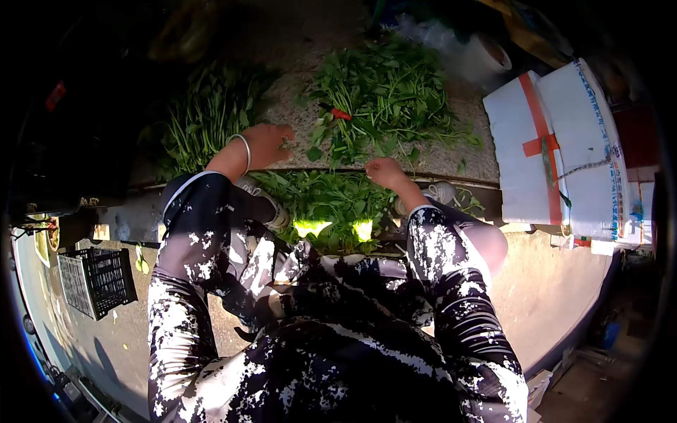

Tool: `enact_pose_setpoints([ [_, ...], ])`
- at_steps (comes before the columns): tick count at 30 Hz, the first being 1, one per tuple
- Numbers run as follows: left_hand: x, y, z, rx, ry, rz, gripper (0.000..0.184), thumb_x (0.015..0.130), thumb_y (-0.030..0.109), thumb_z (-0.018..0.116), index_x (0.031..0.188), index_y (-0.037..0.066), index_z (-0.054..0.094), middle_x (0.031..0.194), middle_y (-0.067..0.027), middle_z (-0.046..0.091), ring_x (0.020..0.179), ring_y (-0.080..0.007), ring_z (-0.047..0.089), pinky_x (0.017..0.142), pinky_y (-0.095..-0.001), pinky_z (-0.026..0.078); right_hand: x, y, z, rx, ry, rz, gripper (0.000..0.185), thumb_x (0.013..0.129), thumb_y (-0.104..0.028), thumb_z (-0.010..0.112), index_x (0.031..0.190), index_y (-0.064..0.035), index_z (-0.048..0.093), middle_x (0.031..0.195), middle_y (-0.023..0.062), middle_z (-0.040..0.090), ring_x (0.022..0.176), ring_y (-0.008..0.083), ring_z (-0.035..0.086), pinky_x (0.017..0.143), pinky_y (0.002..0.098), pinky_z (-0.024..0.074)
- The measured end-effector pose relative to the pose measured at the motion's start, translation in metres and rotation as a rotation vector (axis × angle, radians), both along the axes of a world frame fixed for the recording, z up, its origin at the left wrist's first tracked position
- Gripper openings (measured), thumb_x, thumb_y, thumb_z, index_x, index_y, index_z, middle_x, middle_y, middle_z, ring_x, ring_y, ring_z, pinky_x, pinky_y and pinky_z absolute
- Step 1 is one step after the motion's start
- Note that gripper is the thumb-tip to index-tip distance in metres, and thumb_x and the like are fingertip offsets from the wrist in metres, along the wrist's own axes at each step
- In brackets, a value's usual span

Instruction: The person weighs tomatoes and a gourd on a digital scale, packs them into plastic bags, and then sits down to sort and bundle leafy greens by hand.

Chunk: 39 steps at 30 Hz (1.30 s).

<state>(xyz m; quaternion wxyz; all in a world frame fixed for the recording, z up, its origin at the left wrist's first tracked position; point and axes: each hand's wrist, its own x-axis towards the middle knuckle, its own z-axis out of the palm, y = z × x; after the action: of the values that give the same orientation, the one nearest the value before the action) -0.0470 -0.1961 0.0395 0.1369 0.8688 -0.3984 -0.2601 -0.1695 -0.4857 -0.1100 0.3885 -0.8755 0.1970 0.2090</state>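
My left hand (266, 146), with a silver bangle on its wrist, hovers over the stone slab with fingers apart and nothing visible in them. Beside it on the left lies a bundle of leafy green stems (201, 130). My right hand (384, 171) is at the slab's front edge, fingers curled together; what they hold, if anything, is hidden. Just beyond it spreads a loose heap of leafy greens (391, 92), with a small red object (340, 113) on its near left side. Below the hands, between my shoes, sits another pile of greens (317, 197).
The stone slab (300, 106) runs in front of my knees. A white foam box (557, 148) with red tape stands at the right. On the ground to the left is a black plastic crate (95, 282). A pale round container (488, 56) stands behind the heap.
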Motion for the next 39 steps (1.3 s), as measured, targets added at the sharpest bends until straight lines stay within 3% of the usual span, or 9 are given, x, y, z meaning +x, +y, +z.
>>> enact_pose_setpoints([
  [5, 0.026, -0.013, -0.036, -0.044, 0.061, 0.109, 0.045, 0.078, 0.029, 0.058, 0.116, 0.009, 0.045, 0.101, -0.0153, 0.057, 0.092, -0.0307, 0.055, 0.079, -0.0387, 0.043, 0.068, 0.011, 0.008, -0.139, -0.097, -0.088, 0.027, 0.085, -0.021, 0.047, 0.109, -0.0127, 0.054, 0.092, 0.0098, 0.061, 0.082, 0.0239, 0.058, 0.071, 0.0360, 0.0463],
  [7, 0.023, -0.031, -0.032, 0.450, -0.031, -0.094, 0.049, 0.078, 0.029, 0.057, 0.120, 0.010, 0.041, 0.104, -0.0151, 0.056, 0.095, -0.0312, 0.053, 0.081, -0.0391, 0.042, 0.094, 0.018, 0.006, -0.357, -0.270, -0.053, 0.027, 0.083, -0.023, 0.050, 0.106, -0.0097, 0.056, 0.084, 0.0105, 0.061, 0.072, 0.0237, 0.059, 0.065, 0.0335, 0.0465],
  [11, 0.044, -0.039, -0.048, 0.117, 0.287, -0.032, 0.049, 0.080, 0.027, 0.054, 0.123, 0.008, 0.038, 0.109, -0.0162, 0.053, 0.100, -0.0309, 0.050, 0.085, -0.0386, 0.040, 0.143, 0.025, -0.034, -0.532, -0.446, 0.031, 0.025, 0.081, -0.022, 0.053, 0.103, -0.0110, 0.055, 0.086, 0.0095, 0.057, 0.078, 0.0274, 0.057, 0.067, 0.0388, 0.0464],
  [15, 0.057, -0.043, -0.058, 0.258, 0.176, -0.019, 0.050, 0.081, 0.027, 0.052, 0.124, 0.007, 0.036, 0.111, -0.0186, 0.049, 0.098, -0.0331, 0.050, 0.084, -0.0394, 0.040, 0.162, 0.025, -0.053, -0.552, -0.181, 0.062, 0.022, 0.079, -0.018, 0.055, 0.099, -0.0090, 0.055, 0.100, 0.0097, 0.053, 0.095, 0.0260, 0.052, 0.073, 0.0382, 0.0473],
  [21, 0.055, -0.044, -0.057, 0.147, 0.225, -0.023, 0.051, 0.079, 0.026, 0.053, 0.123, 0.007, 0.036, 0.109, -0.0188, 0.050, 0.098, -0.0340, 0.050, 0.084, -0.0403, 0.040, 0.149, 0.013, -0.046, -0.454, -0.154, 0.037, 0.028, 0.076, -0.023, 0.057, 0.099, -0.0084, 0.058, 0.090, 0.0097, 0.059, 0.077, 0.0269, 0.058, 0.067, 0.0379, 0.0474],
  [28, 0.043, -0.045, -0.072, 0.162, 0.185, -0.035, 0.050, 0.077, 0.025, 0.055, 0.120, 0.007, 0.038, 0.107, -0.0178, 0.050, 0.096, -0.0344, 0.051, 0.083, -0.0407, 0.041, 0.040, -0.007, -0.058, -0.099, -0.317, -0.496, 0.031, 0.073, -0.016, 0.058, 0.102, -0.0029, 0.056, 0.083, 0.0105, 0.058, 0.075, 0.0237, 0.058, 0.065, 0.0349, 0.0470],
  [30, 0.041, -0.049, -0.072, 0.211, 0.205, -0.093, 0.049, 0.077, 0.025, 0.055, 0.120, 0.007, 0.038, 0.107, -0.0169, 0.050, 0.098, -0.0334, 0.049, 0.083, -0.0408, 0.040, 0.020, -0.005, -0.057, -0.573, -0.262, -0.690, 0.034, 0.075, -0.018, 0.058, 0.106, -0.0052, 0.054, 0.091, 0.0116, 0.055, 0.075, 0.0248, 0.057, 0.064, 0.0371, 0.0464],
  [33, 0.039, -0.055, -0.070, 0.204, 0.225, -0.093, 0.048, 0.078, 0.024, 0.055, 0.120, 0.008, 0.038, 0.107, -0.0164, 0.050, 0.100, -0.0324, 0.048, 0.084, -0.0406, 0.040, 0.053, 0.002, -0.040, -0.570, -0.572, -0.456, 0.032, 0.078, -0.017, 0.056, 0.108, -0.0075, 0.052, 0.099, 0.0123, 0.052, 0.080, 0.0266, 0.056, 0.066, 0.0372, 0.0465],
  [39, 0.044, -0.058, -0.072, 0.255, 0.233, -0.094, 0.052, 0.078, 0.026, 0.055, 0.123, 0.006, 0.036, 0.110, -0.0162, 0.049, 0.102, -0.0317, 0.048, 0.084, -0.0401, 0.040, 0.167, 0.021, -0.056, -0.598, -0.418, -0.101, 0.036, 0.078, -0.030, 0.057, 0.106, -0.0083, 0.052, 0.106, 0.0118, 0.052, 0.098, 0.0284, 0.051, 0.081, 0.0376, 0.0422],
])
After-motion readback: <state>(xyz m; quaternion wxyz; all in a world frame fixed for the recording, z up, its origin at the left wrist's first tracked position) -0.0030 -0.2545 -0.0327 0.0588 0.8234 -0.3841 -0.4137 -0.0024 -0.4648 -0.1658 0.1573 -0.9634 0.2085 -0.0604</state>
